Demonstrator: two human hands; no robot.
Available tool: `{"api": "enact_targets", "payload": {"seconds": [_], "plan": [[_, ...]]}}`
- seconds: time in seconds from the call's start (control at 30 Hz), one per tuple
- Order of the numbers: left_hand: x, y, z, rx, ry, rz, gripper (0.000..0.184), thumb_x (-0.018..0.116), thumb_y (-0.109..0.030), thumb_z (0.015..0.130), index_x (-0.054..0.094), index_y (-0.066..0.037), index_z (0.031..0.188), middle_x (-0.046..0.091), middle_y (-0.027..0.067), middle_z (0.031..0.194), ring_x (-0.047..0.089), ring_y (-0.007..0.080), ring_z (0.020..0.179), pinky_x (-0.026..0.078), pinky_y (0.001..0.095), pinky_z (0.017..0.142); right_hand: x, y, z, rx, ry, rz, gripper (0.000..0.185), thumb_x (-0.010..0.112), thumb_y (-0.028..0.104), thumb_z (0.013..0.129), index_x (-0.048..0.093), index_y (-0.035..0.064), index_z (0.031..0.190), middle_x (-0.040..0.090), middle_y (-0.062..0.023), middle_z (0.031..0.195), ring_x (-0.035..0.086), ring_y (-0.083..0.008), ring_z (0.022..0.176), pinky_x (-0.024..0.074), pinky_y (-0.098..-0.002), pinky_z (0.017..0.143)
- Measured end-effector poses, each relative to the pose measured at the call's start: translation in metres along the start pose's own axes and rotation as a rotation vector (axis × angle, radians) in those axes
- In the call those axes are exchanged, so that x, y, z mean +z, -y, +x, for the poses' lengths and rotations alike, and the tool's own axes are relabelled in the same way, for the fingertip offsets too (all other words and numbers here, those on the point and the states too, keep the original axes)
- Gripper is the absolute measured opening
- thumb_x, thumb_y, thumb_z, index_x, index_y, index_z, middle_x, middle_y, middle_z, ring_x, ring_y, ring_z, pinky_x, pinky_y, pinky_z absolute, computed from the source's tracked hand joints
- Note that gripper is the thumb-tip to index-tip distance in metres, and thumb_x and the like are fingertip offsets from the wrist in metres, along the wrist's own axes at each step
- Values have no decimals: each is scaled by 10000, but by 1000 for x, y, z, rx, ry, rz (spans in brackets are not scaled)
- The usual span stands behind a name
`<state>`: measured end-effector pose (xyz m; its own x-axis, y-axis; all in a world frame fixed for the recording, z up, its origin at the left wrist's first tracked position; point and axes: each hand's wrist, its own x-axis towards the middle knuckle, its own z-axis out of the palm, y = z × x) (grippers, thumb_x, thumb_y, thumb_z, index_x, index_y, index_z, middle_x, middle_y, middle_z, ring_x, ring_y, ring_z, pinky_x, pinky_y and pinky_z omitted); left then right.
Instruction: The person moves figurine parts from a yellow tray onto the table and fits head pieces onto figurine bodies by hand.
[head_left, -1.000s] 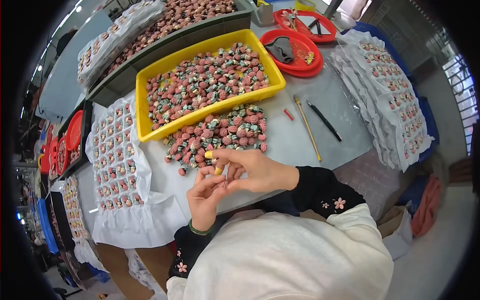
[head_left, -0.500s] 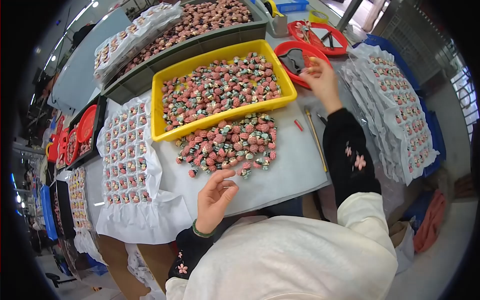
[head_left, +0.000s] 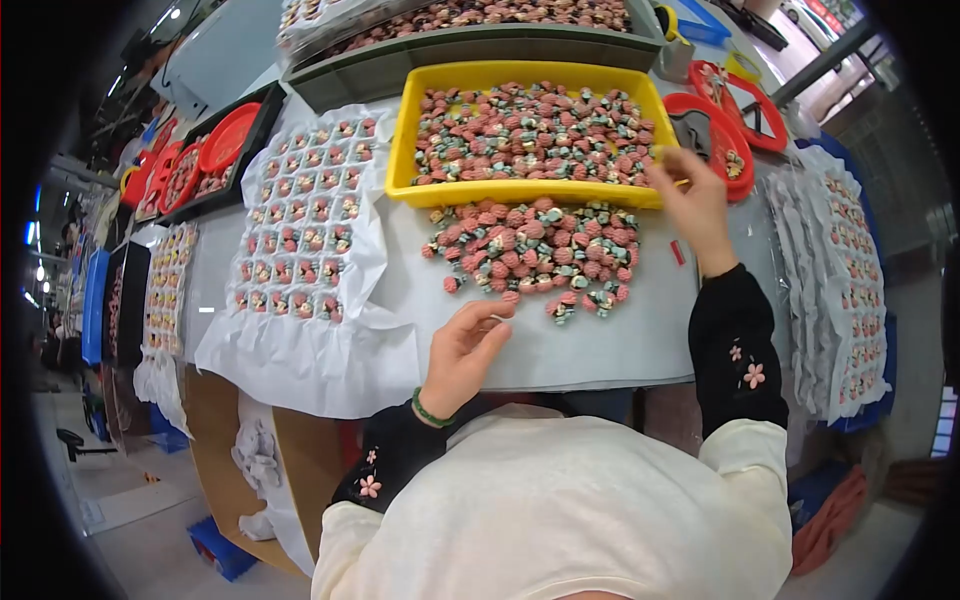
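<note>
My right hand (head_left: 695, 205) is over the right end of the yellow tray (head_left: 530, 190), its thumb and fingertips pinched together. A tiny yellowish bit shows at the tips, too small to name. Low at the front of the loose pile, my left hand (head_left: 465, 350) is held with curved fingers, a small gap between thumb and forefinger. Nothing is plainly seen in it. Small pink berry-like figures with grey-green parts (head_left: 535, 245) lie heaped before the tray. More of the same pink figures (head_left: 530, 130) fill the tray.
Left stands a white compartment tray (head_left: 300, 215) with figures in its cells. Right of the yellow tray is a red dish (head_left: 740, 185) with small pieces. A short red stick (head_left: 677, 253) lies nearby. Stacked white trays (head_left: 845, 290) stand far right; a large grey crate (head_left: 470, 62) is behind.
My right hand has moved from above the red dish to the yellow tray's right end. My left hand stays near the pile's front. The view has shifted, so the tables appear farther right.
</note>
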<state>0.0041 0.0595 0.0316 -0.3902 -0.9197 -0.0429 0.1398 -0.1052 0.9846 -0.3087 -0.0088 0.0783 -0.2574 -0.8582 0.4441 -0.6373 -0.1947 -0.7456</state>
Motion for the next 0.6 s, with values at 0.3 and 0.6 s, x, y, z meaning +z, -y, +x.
{"api": "enact_targets", "payload": {"seconds": [0.3, 0.6], "plan": [[-9, -11, -8, 71, 115, 140, 216, 552, 14, 815, 556, 23, 1031, 526, 54, 1022, 517, 99, 918, 422, 222, 805, 67, 26, 34, -110, 330, -163, 288, 639, 52, 699, 603, 13, 982, 613, -115, 790, 592, -204, 723, 470, -297, 655], [-30, -1, -20, 78, 42, 108, 190, 534, 5, 835, 558, 24, 1023, 551, 58, 1002, 532, 100, 898, 429, 222, 793, 73, 21, 43, -320, 243, -377, 304, 615, 45, 722, 591, 40, 1025, 604, -114, 838, 585, -181, 737, 459, -290, 664]]}}
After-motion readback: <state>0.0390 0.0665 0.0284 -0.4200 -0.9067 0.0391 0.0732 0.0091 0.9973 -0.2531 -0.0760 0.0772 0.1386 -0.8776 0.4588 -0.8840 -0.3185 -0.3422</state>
